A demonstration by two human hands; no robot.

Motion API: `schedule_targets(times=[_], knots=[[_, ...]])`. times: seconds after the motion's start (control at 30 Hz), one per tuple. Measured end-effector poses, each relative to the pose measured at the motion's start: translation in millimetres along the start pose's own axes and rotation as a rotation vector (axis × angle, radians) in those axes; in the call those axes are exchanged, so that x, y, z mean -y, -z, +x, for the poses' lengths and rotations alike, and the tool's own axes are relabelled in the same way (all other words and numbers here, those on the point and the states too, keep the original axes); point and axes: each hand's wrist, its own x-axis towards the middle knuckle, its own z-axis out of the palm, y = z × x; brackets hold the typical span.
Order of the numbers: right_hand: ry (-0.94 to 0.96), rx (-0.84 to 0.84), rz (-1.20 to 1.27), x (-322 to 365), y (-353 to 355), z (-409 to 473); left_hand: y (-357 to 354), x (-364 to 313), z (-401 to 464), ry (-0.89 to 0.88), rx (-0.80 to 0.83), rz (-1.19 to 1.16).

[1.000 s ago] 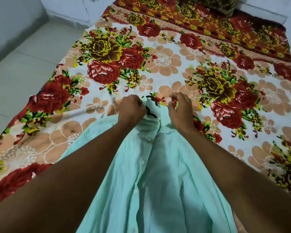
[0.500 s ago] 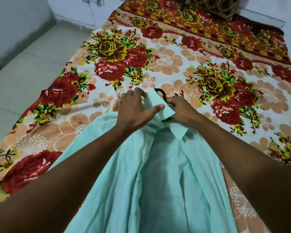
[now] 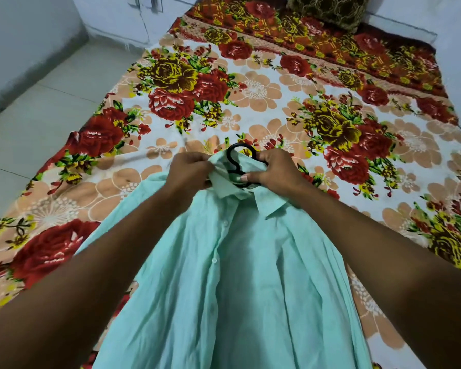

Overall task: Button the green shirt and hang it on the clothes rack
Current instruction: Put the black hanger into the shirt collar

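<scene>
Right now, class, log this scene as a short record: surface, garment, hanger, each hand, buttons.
surface: floral bedsheet
garment: green shirt lying front up on the sheet
hanger: black hanger, hook sticking out at the collar
left hand: left hand pinches the collar's left side
right hand: right hand grips the collar's right side by the hanger
buttons: placket looks open below the collar
</scene>
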Motion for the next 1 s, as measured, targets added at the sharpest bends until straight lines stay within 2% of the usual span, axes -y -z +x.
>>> schedule_targets(times=[0.07, 0.13, 0.27, 0.37, 0.5, 0.6, 0.77, 0.9, 1.0], knots=[[-0.007, -0.003, -0.035, 2, 0, 0, 11, 0, 9, 0.223, 0.045, -0.187], [-0.002, -0.007, -0.066, 2, -1, 0, 19, 2, 13, 0.403, 0.091, -0.227], [0.003, 0.003, -0.113, 7, -2, -1, 19, -2, 14, 0.509, 0.102, -0.266], [-0.01, 0.01, -0.129, 10, -1, -1, 12, -8, 14, 0.465, 0.093, -0.253], [-0.055, 0.056, -0.152, 14, 4, 1, 10, 3, 21, 0.135, 0.084, 0.18], [-0.088, 0.128, -0.21, 17, 12, 4, 8, 10, 20, 0.008, 0.08, 0.251], [-0.145, 0.12, -0.155, 20, 24, -1, 0, 13, 23, 0.046, 0.017, 0.173], [-0.357, 0.158, 0.0, 21, 23, -1, -1, 13, 27, 0.2, 0.013, 0.13], [-0.543, 0.154, 0.251, 22, 20, 2, -1, 18, 29, 0.308, 0.036, 0.078]])
